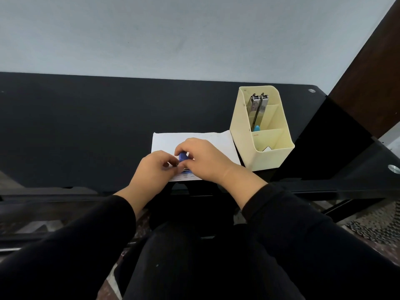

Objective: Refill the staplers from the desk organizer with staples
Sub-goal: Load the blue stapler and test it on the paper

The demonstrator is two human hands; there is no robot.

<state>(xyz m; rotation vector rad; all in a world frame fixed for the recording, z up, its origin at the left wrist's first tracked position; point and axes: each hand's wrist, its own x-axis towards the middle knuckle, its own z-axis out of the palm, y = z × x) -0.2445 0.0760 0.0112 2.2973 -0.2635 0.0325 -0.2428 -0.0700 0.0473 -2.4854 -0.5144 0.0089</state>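
"On the black desk (pixel 86 126), what do you hold?"

"A small blue stapler (pixel 183 157). The fingers of my right hand (pixel 205 159) are curled round it, just above the white paper (pixel 216 141)."

"And your left hand (pixel 151 167)?"

"Its thumb and finger are pinched together at the stapler's near end. I think staples (pixel 178 164) are between them, but they are too small to be sure."

"Where is the other stapler (pixel 257 109)?"

"It stands in the back slot of the cream box (pixel 272 156), on the right, just beside the paper."
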